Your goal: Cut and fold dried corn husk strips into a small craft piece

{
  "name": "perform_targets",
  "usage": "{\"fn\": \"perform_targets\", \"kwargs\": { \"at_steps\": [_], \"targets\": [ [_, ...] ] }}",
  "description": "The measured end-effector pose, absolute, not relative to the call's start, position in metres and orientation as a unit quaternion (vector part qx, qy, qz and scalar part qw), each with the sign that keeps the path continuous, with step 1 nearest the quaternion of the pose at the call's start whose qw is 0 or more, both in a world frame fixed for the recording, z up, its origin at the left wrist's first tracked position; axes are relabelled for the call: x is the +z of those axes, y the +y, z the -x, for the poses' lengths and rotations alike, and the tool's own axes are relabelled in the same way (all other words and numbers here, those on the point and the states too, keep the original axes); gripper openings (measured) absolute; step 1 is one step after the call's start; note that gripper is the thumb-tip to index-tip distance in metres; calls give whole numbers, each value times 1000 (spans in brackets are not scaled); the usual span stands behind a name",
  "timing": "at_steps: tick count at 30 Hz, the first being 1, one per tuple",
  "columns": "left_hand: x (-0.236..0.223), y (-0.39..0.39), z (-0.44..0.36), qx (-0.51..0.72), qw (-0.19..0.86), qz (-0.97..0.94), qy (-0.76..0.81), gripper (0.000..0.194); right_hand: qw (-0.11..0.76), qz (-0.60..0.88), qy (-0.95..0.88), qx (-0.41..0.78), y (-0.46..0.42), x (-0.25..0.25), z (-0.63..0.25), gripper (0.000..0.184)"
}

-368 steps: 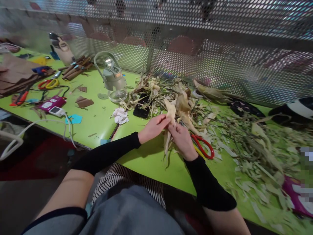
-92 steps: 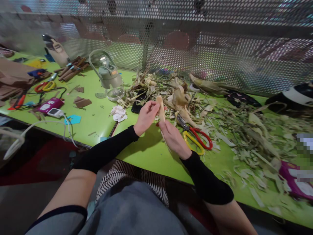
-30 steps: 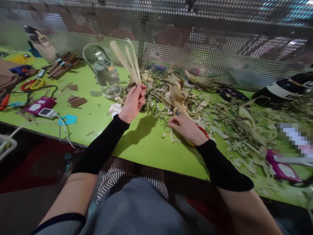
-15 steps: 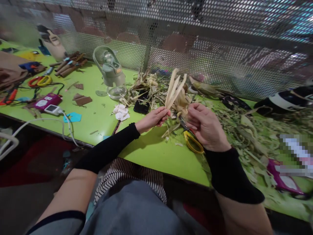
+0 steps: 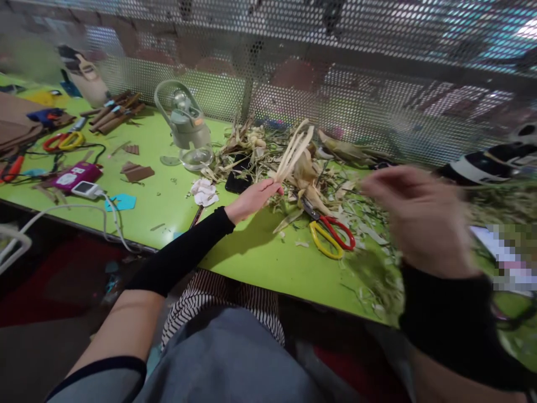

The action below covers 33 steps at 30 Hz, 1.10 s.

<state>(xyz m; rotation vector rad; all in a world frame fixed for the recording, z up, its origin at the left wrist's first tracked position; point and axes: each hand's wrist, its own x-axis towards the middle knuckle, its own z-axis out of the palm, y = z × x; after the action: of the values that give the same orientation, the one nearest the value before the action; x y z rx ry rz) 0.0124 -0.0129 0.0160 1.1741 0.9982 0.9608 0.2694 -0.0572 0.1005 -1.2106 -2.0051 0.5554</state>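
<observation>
In the head view my left hand (image 5: 260, 196) is closed around the lower ends of several pale dried husk strips (image 5: 292, 151). The strips fan upward and their tips curl over. My right hand (image 5: 419, 215) is off to the right, raised above the table and smeared by motion, so its fingers cannot be read. Between the hands, scissors with one red and one yellow handle (image 5: 335, 236) lie on the green table (image 5: 268, 263). Their blades point into a heap of dried husks (image 5: 304, 168) just beyond my left hand.
Beyond the hands stands a perforated metal screen (image 5: 293, 84). A clear bottle with a green lid (image 5: 188, 129), a black phone (image 5: 238, 176) and crumpled white paper (image 5: 204, 192) are left of the husks. A purple device (image 5: 78, 176) with a white cable lies further left; a black bottle (image 5: 482, 162) is right.
My right hand has swung away to the right from beside the husk strips, uncovering the scissors. My left hand still holds the strips in about the same place.
</observation>
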Motion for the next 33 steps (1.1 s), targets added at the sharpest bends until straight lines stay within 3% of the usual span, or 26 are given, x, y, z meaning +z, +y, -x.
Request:
{"fn": "perform_targets", "kwargs": {
  "at_steps": [3, 7, 16, 24, 33],
  "targets": [
    [29, -19, -8, 415, 638, -512, 397, 24, 323, 489, -797, 146, -61, 82, -226, 27],
    [40, -29, -15, 385, 683, -503, 363, 25, 306, 513, -796, 96, -57, 65, -204, 20],
    [19, -35, -34, 388, 555, -592, 437, 29, 222, 547, -807, 35, -61, 51, -203, 23],
    [35, -69, -30, 409, 587, -539, 445, 19, 189, 562, -804, -54, -85, 46, -203, 22],
    [8, -96, -38, 407, 553, -599, 411, 30, 255, 533, -807, 3, -121, 42, -191, 19]
  ]
}}
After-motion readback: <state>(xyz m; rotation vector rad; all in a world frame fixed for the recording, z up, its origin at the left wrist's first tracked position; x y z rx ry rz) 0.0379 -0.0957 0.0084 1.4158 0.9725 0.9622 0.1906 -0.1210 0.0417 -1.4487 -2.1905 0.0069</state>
